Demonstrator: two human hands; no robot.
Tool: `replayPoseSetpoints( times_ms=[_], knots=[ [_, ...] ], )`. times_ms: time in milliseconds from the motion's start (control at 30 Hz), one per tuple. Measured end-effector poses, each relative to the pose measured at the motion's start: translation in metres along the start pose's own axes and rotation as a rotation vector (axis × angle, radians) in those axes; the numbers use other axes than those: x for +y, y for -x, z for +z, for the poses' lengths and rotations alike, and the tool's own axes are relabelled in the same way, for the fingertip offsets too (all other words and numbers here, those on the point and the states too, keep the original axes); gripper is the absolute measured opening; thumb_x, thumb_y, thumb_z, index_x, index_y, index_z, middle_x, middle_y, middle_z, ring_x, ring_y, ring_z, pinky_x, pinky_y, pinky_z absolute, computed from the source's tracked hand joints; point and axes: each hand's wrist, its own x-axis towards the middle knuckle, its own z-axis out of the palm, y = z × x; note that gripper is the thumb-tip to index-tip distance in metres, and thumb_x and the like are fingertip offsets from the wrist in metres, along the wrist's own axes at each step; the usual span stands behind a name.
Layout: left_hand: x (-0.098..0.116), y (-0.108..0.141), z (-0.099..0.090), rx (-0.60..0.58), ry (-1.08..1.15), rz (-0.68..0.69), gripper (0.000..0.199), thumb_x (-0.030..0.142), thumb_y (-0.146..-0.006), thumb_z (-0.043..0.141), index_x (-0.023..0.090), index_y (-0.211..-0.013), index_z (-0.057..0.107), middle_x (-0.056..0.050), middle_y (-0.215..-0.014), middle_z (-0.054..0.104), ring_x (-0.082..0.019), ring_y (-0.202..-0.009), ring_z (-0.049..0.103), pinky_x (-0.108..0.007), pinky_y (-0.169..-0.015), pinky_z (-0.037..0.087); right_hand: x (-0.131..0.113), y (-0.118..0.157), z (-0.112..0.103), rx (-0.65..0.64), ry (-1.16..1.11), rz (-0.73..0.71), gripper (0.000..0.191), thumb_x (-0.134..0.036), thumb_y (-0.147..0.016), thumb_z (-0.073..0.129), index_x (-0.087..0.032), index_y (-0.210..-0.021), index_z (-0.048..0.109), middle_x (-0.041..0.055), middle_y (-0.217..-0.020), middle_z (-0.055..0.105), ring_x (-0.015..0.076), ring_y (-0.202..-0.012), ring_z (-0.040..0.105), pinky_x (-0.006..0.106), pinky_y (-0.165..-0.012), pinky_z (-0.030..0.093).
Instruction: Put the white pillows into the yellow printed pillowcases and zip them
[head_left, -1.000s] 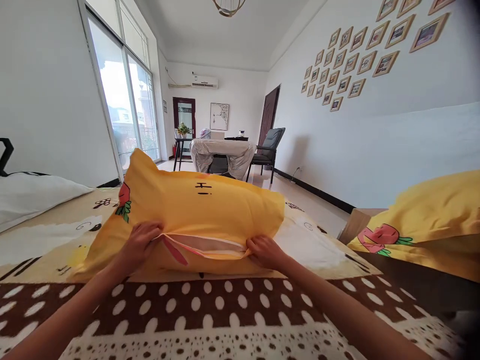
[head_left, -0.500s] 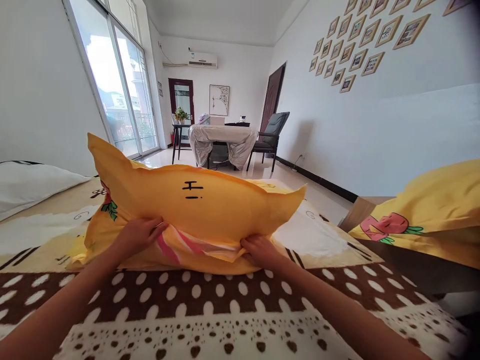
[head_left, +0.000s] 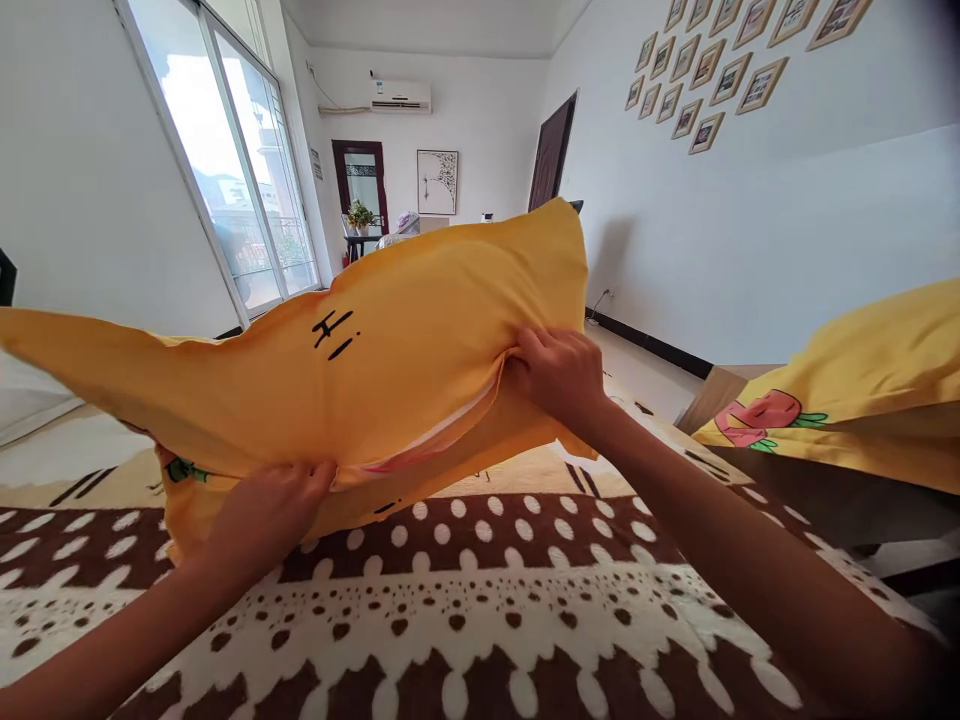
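Observation:
A yellow pillow [head_left: 420, 300] with black "Hi" lettering is raised and tilted above the bed, its right end higher than its left. Along its near side runs an opening in the pillowcase, where a strip of pink and white shows. My left hand [head_left: 274, 505] is closed on the cloth at the left end of this opening, beside a green leaf print. At the opening's right end my right hand [head_left: 559, 375] grips a bunched edge of the same case. The fingertips of both hands are partly hidden in the fabric.
Beneath lies a brown and cream patterned blanket [head_left: 465, 610]. On the right, yellow fabric with a carrot-like print [head_left: 877, 390] hangs over a wooden edge. Behind are a sliding glass door [head_left: 225, 160], a plant [head_left: 360, 215] and framed pictures [head_left: 705, 65].
The pillow has been lifted and tilted, its right end going up and its left end stretching out leftward. My right hand has risen with it; my left hand is slightly lower.

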Motion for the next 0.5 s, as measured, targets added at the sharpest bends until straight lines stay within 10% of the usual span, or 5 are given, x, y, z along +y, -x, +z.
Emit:
replayPoseSetpoints(
  times_ms=[333,500],
  knots=[
    [0.008,-0.018,0.016,0.069,0.021,0.119,0.019,0.032,-0.085,0.047,0.019,-0.079,0.059,-0.007,-0.071,0.065,-0.025,-0.068,0.063,-0.030,-0.052,0.034,0.043,0.085,0.031,-0.496,-0.200,-0.233,0.008,-0.016,-0.080,0.048,-0.017,-0.085,0.054,0.0067,-0.078,0.064,0.0194,-0.071,0.055,0.029,-0.064,0.032],
    [0.018,-0.017,0.009,0.009,0.035,0.168,0.015,0.032,-0.081,0.053,0.019,-0.081,0.060,-0.008,-0.070,0.064,-0.026,-0.069,0.062,-0.031,-0.055,0.035,0.040,0.111,0.021,-0.378,-0.293,-0.391,0.009,-0.015,-0.077,0.050,-0.017,-0.084,0.054,0.0083,-0.083,0.061,0.0224,-0.083,0.054,0.034,-0.077,0.037]
  ],
)
